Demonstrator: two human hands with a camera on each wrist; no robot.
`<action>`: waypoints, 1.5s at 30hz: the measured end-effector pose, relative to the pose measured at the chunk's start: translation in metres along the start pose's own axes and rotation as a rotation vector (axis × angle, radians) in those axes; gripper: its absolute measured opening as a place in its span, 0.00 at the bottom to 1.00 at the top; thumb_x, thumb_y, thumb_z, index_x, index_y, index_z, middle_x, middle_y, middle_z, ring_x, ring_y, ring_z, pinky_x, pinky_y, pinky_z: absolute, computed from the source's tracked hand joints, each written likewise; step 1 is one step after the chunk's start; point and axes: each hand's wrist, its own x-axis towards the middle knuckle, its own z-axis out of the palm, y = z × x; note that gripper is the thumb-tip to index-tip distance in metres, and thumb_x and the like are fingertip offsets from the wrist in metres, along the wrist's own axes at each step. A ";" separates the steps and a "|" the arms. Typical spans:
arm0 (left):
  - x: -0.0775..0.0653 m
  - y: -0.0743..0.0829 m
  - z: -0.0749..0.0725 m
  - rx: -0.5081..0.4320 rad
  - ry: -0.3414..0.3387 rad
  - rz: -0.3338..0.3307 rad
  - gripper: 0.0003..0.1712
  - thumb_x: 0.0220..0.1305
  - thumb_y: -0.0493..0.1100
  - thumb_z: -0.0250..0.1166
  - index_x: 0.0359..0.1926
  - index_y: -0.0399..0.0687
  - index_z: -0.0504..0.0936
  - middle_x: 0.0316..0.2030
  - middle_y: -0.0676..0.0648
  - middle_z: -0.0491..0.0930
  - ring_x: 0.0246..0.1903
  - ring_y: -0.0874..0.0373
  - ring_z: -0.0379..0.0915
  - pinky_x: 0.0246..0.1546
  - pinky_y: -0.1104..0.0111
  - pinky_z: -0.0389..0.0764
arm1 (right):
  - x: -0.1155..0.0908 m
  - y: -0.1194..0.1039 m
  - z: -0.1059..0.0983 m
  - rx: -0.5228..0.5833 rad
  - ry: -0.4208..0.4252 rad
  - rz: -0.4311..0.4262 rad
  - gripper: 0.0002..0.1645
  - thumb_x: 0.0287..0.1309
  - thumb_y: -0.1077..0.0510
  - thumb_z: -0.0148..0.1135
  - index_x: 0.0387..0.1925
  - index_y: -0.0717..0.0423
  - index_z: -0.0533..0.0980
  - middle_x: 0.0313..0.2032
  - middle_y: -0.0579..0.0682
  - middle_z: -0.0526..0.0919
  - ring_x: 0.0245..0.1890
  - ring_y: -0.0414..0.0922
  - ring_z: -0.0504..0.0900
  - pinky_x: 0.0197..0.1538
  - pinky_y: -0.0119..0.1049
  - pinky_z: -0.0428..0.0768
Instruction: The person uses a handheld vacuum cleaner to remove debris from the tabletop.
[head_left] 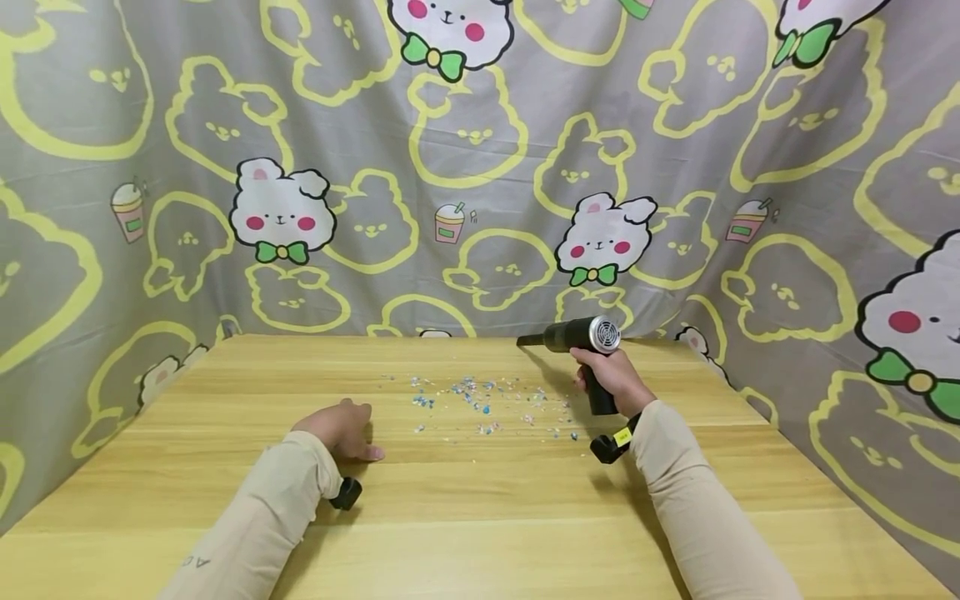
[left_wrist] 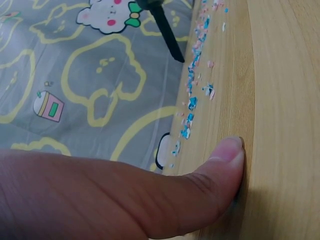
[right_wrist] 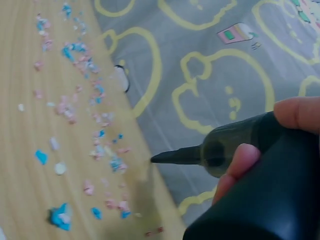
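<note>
My right hand (head_left: 617,377) grips a black handheld vacuum cleaner (head_left: 567,336) by its handle, the silver vented end facing me. Its narrow nozzle (right_wrist: 177,156) points left, held over the far part of the table, beyond the scraps. Small blue, pink and white scraps (head_left: 486,409) lie scattered across the middle of the table, with a larger blue piece (right_wrist: 61,216) among them. To their left, my left hand (head_left: 348,427) rests on the wood and holds nothing. Its thumb (left_wrist: 220,175) is stretched out along the tabletop; the other fingers are hidden in the left wrist view.
The wooden table (head_left: 450,533) reaches back to a grey patterned curtain (head_left: 360,133) that surrounds it at the rear and sides. A black wrist camera (head_left: 347,493) sits at the left cuff, another camera (head_left: 609,448) below the right wrist.
</note>
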 end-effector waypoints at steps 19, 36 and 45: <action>0.012 -0.017 0.003 -0.225 0.226 0.097 0.33 0.48 0.56 0.73 0.49 0.41 0.75 0.51 0.34 0.76 0.50 0.38 0.72 0.49 0.46 0.75 | -0.022 -0.052 -0.004 -0.012 -0.094 -0.153 0.22 0.63 0.53 0.60 0.52 0.58 0.64 0.21 0.53 0.74 0.16 0.43 0.73 0.22 0.34 0.76; 0.021 -0.035 -0.012 -1.358 -0.171 1.094 0.50 0.61 0.37 0.63 0.65 0.62 0.32 0.67 0.35 0.29 0.66 0.49 0.49 0.60 0.34 0.55 | -0.021 -0.049 0.015 0.005 -0.131 -0.087 0.21 0.62 0.54 0.60 0.51 0.56 0.64 0.22 0.53 0.75 0.17 0.44 0.74 0.22 0.34 0.75; 0.027 -0.014 -0.012 -0.876 0.737 0.435 0.31 0.74 0.51 0.35 0.70 0.37 0.44 0.67 0.28 0.46 0.65 0.32 0.45 0.63 0.35 0.48 | -0.020 -0.055 0.043 0.016 -0.139 -0.067 0.22 0.61 0.54 0.62 0.51 0.57 0.65 0.23 0.53 0.74 0.17 0.43 0.73 0.23 0.35 0.76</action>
